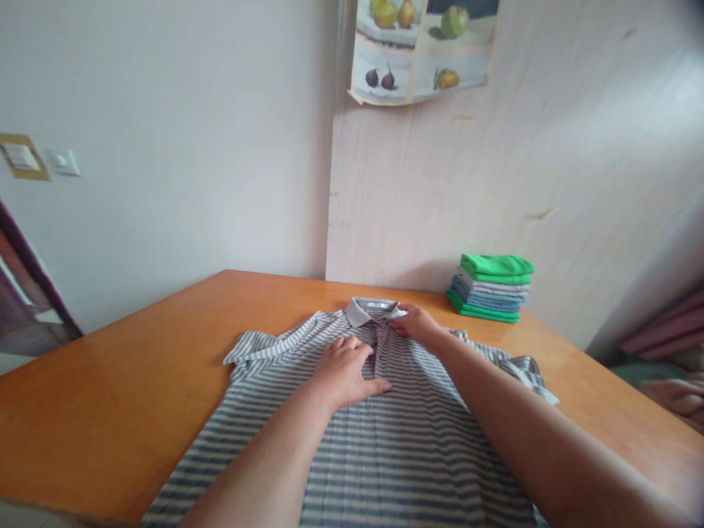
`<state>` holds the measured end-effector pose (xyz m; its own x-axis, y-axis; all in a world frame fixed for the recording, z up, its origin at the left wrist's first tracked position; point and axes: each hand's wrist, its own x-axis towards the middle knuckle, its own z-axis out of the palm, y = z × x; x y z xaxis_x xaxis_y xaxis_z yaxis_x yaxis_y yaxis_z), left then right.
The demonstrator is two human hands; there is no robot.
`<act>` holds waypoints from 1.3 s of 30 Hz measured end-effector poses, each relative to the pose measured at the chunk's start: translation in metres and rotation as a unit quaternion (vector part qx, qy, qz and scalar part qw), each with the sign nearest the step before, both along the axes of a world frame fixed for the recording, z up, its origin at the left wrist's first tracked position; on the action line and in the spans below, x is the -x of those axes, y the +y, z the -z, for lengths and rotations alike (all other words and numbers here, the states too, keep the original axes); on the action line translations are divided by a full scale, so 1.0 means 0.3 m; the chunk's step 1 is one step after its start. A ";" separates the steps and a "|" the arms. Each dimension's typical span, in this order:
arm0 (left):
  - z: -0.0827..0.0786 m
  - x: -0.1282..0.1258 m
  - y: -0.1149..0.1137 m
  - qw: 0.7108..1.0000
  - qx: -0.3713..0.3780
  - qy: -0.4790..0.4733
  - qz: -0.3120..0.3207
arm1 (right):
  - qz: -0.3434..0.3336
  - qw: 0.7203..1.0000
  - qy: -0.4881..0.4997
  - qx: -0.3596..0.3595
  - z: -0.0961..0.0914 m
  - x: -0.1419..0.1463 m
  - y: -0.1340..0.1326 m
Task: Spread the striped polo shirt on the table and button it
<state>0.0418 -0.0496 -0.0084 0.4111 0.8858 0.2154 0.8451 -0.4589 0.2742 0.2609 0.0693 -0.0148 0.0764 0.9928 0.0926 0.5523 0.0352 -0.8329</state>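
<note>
A grey-and-white striped polo shirt (385,455) lies front up across the wooden table, its collar toward the wall and its short sleeves spread to both sides. My left hand (347,370) rests on the chest beside the button placket, fingers and thumb apart. At the right side of the pale collar (358,313) is my right hand (416,323), its fingers closed on the collar's edge. Part of the collar and the right shoulder are hidden behind that hand and forearm. The shirt's lower end runs out of view at the bottom.
A stack of folded clothes (489,290), green, grey and blue, stands at the table's back right. The wooden table (82,425) meets the wall behind. A fruit poster (423,48) hangs above. Pinkish fabric (668,326) is beyond the right edge.
</note>
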 end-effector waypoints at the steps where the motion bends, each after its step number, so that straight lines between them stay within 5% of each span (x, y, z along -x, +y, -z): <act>1: 0.003 0.000 0.001 1.000 -0.002 0.000 0.000 | 0.001 1.000 0.005 -0.002 0.004 -0.003 -0.004; 8: 0.014 0.003 0.010 1.000 -0.025 0.005 -0.009 | 0.076 0.996 0.001 -0.052 -0.012 -0.114 -0.070; 15: 0.016 0.008 0.032 0.997 -0.017 0.011 -0.068 | 0.128 0.986 -0.066 -0.086 -0.017 -0.285 -0.285; 24: 0.039 0.027 0.042 0.997 -0.030 0.039 -0.062 | 0.031 0.915 -0.401 0.004 0.087 -0.386 -0.512; 35: 0.049 0.031 -0.076 0.996 -0.042 0.043 -0.063 | -0.029 0.918 -0.395 -0.016 0.092 -0.457 -0.579; 39: 0.030 0.047 -0.049 0.999 0.013 0.008 -0.036 | -0.053 0.921 -0.386 -0.018 0.028 -0.446 -0.572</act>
